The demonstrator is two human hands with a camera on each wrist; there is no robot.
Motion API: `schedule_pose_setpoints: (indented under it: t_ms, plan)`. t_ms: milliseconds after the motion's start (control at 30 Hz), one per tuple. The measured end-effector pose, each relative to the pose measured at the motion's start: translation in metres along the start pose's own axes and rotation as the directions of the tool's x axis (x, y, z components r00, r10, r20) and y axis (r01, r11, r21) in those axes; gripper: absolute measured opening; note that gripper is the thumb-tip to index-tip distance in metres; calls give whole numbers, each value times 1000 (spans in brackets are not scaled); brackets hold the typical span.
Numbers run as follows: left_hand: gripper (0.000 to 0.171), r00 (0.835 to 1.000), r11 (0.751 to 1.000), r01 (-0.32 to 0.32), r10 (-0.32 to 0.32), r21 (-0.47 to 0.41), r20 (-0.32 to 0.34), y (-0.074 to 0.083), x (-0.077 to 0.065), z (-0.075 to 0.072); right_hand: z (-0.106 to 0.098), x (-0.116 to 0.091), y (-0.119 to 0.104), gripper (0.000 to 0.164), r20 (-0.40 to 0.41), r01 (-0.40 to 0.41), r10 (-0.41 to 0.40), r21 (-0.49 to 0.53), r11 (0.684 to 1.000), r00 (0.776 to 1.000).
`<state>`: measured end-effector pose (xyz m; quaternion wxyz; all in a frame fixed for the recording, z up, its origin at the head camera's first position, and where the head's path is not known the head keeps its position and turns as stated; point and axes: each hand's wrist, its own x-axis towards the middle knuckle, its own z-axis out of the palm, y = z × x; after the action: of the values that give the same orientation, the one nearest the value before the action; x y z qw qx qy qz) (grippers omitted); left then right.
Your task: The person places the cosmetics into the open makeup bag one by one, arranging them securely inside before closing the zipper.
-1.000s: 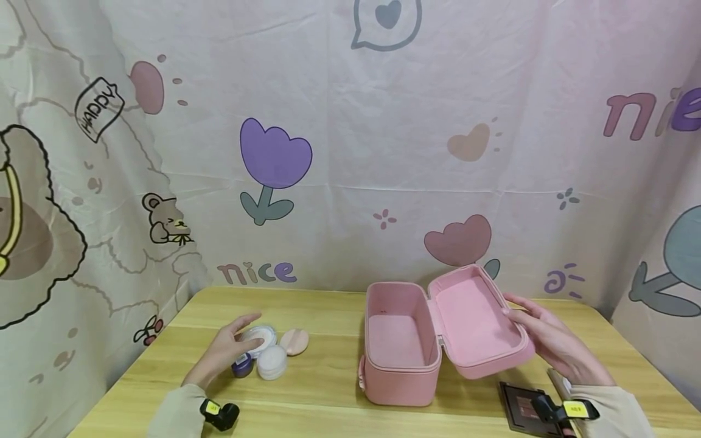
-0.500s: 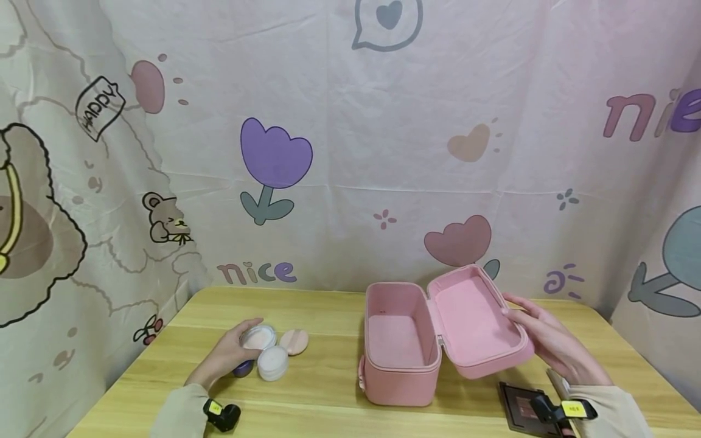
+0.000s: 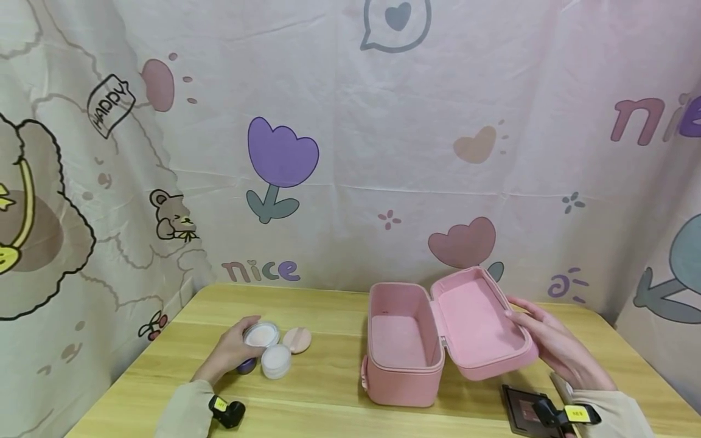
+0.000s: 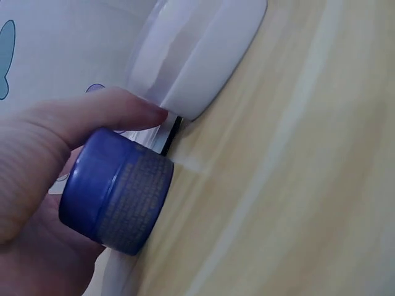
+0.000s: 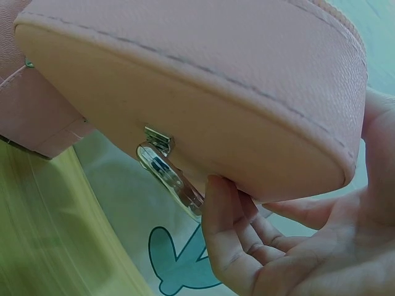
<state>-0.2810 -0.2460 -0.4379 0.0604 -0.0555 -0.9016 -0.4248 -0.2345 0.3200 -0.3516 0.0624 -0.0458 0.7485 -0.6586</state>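
Observation:
My left hand (image 3: 230, 348) grips a round clear tub of pale loose powder (image 3: 261, 334), thumb on the near side and fingers around the far side. Under that thumb sits a small blue jar (image 4: 117, 191) with printed text, mostly covered by the hand in the head view. A frosted white round jar (image 3: 276, 362) stands close beside the tub, and a beige powder puff (image 3: 297, 340) lies to its right. On the right, my right hand (image 3: 561, 347) holds the tilted lid (image 3: 481, 319) of a pink cosmetic case (image 3: 405, 387) by its outer edge. The case's inside is bare.
A dark makeup palette (image 3: 523, 410) lies below the right wrist, partly hidden by the wrist camera, with a slim pale item (image 3: 561, 386) beside it. A metal handle (image 5: 173, 179) hangs from the lid. A printed curtain (image 3: 339, 152) closes off the table's back.
My left hand has lowered and closed around the powder tub, covering more of the blue jar. The right hand and the lid keep their place; the whole head view has shifted slightly.

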Motion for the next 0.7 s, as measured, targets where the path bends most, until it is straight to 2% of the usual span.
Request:
schedule_pose_setpoints:
  t_ms: [367, 700]
  plan:
    - [82, 998, 1000, 4, -3, 17, -60, 6, 1, -3, 0, 0, -1, 71, -9, -3, 3, -19, 1000, 1000]
    - [89, 998, 1000, 5, -5, 5, -67, 10, 2, -4, -1, 0, 2, 69, -2, -7, 7, 48, 999, 1000]
